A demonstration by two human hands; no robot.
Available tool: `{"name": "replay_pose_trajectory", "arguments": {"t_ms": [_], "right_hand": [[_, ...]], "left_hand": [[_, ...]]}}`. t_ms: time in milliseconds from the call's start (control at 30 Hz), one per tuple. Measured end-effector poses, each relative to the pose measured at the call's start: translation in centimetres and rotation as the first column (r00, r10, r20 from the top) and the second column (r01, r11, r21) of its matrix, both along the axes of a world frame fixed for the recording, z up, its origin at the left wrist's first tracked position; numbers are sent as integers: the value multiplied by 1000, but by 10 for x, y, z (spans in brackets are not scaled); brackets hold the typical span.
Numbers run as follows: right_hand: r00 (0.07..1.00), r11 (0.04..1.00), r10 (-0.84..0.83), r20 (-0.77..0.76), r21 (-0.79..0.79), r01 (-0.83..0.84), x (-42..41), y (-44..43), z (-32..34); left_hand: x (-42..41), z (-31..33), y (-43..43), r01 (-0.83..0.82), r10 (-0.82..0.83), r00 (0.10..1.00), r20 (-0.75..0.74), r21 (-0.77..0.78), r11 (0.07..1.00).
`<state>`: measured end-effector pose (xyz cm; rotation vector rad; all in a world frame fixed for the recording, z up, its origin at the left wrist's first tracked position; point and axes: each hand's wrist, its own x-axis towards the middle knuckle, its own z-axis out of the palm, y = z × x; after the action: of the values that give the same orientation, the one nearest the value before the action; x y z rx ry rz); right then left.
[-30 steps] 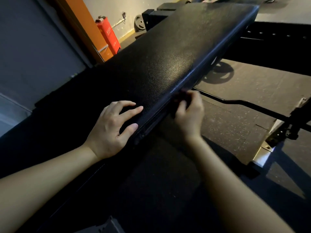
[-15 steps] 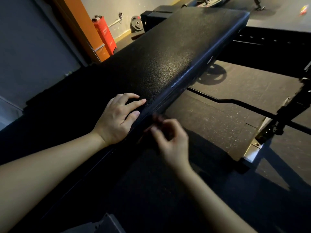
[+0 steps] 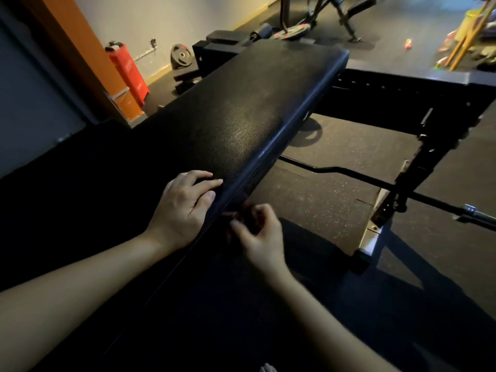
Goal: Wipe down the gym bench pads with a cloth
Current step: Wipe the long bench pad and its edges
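Right hand [image 3: 261,234]: fingers curled tight round a small dark wad, which I take for the cloth [image 3: 245,220] (the light is dim and the wad is blurred, so its shape is unclear).
Cloth: right at the side edge of the bench pad [image 3: 241,116], just below the top face; I cannot tell whether it touches.
Left hand [image 3: 185,210]: lies on the pad top near that same edge, fingers spread and loose, grasping nothing; it seems to steady the pad.
Step in hand: wiping the long side edge, as I read it.
Doing it well: press the cloth flat to the edge, run it along the whole length to the far end, then wrap it over the corner so the seam is cleaned.
Top face: move the left hand aside before wiping the patch beneath it.
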<state>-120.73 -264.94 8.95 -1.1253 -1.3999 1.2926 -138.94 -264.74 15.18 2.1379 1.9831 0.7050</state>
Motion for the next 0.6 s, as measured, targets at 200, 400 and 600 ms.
{"name": "replay_pose_trajectory", "arguments": {"t_ms": [200, 400, 600], "right_hand": [[892, 892, -445, -79, -131, 433, 8, 103, 5], [973, 977, -210, -93, 12, 212, -9, 30, 1], [869, 881, -469, -158, -8, 474, 6, 154, -17]], "left_hand": [[11, 17, 32, -7, 3, 992, -123, -32, 999], [33, 14, 106, 59, -61, 993, -105, -26, 998], [54, 7, 175, 127, -123, 979, -160, 11, 992]]}}
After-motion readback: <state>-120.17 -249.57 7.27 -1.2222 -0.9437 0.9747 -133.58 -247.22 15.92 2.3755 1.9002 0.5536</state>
